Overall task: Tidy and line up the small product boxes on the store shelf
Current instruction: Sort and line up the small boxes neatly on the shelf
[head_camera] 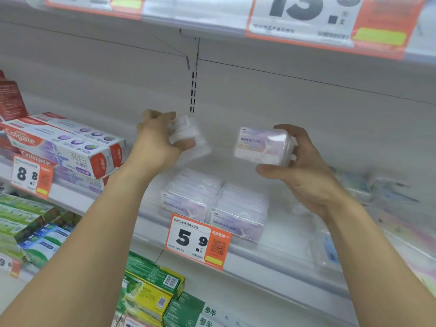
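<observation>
Here we see two clear floss-pick boxes (213,208) on the shelf (283,263); left hand (155,142) grips a blurred box (186,133), right hand (304,166) curls around another box (264,146).

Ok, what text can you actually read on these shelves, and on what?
"Colgate": top toothpaste carton.
"8.8": left price tag.
"5.9": middle price tag.
"13": upper price tag, cut off by the frame.
Print on the held boxes, left and right, and the green cartons: blurred.
</observation>
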